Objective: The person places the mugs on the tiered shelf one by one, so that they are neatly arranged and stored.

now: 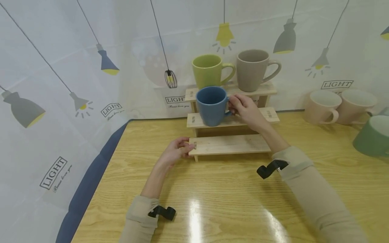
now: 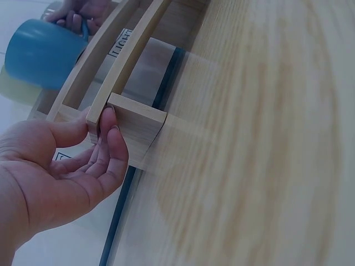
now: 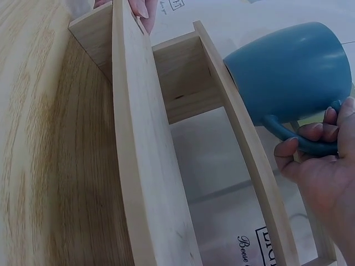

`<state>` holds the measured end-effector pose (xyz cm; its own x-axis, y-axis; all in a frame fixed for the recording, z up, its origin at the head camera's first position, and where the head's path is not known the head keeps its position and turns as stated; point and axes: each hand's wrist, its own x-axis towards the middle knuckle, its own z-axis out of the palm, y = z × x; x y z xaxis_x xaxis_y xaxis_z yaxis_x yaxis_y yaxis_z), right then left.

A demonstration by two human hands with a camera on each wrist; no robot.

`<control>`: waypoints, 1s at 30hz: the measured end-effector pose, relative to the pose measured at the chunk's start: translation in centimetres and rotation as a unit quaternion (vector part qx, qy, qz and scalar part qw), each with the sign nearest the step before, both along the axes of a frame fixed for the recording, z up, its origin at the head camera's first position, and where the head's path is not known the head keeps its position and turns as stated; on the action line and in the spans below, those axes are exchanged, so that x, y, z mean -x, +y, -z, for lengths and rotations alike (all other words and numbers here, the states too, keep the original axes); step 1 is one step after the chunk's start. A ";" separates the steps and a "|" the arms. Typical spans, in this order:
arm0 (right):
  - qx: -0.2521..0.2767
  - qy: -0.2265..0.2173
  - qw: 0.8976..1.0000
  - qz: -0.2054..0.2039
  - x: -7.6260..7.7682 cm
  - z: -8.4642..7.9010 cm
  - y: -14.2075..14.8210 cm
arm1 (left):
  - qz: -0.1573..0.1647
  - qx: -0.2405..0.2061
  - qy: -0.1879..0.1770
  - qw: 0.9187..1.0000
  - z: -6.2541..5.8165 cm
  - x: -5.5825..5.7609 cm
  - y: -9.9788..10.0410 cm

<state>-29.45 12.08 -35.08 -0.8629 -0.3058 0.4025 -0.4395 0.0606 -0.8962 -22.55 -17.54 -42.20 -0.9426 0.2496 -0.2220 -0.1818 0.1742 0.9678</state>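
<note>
A three-step wooden rack point(image 1: 231, 145) stands against the back of the table. My right hand point(image 1: 247, 111) grips the handle of a blue mug point(image 1: 211, 108), which sits upright at the left of the middle step. In the right wrist view, fingers point(image 3: 313, 133) curl round that handle, and the mug's base is right at the step. My left hand point(image 1: 176, 151) pinches the left end of the lowest step, thumb on top and fingers beneath, as the left wrist view shows. On the top step stand a green mug point(image 1: 207, 71) and a grey mug point(image 1: 251, 71).
Two pale pink mugs point(image 1: 322, 106) stand on the table to the right, with a dark green mug point(image 1: 372, 136) in front of them. A curtain printed with lamps point(image 1: 146, 50) hangs close behind the rack. The wooden table point(image 1: 212, 202) has a dark blue edge at the left.
</note>
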 end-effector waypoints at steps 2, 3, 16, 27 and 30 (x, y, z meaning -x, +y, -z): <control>-0.006 0.002 1.000 0.003 0.1 0.0 0.0 | 0.000 0.001 -0.001 1.000 -0.1 0.0 0.0; -0.008 0.003 1.000 0.004 0.1 -0.1 -0.1 | 0.000 0.002 -0.002 1.000 -0.1 0.0 0.0; -0.007 -0.012 1.000 -0.002 0.1 -0.1 0.0 | 0.002 0.005 -0.005 1.000 0.1 0.2 -0.1; -0.018 -0.024 1.000 -0.008 0.0 -0.5 0.6 | -0.005 0.000 -0.006 1.000 0.0 0.1 0.0; -0.012 -0.035 0.999 -0.007 -0.2 -0.5 0.9 | -0.004 -0.001 -0.007 1.000 0.0 0.1 0.0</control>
<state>-29.26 12.94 -34.56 -0.8843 -0.3263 0.3339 -0.3772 0.0778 -0.9229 -22.64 -17.55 -42.20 -0.9412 0.2420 -0.2356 -0.1978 0.1706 0.9653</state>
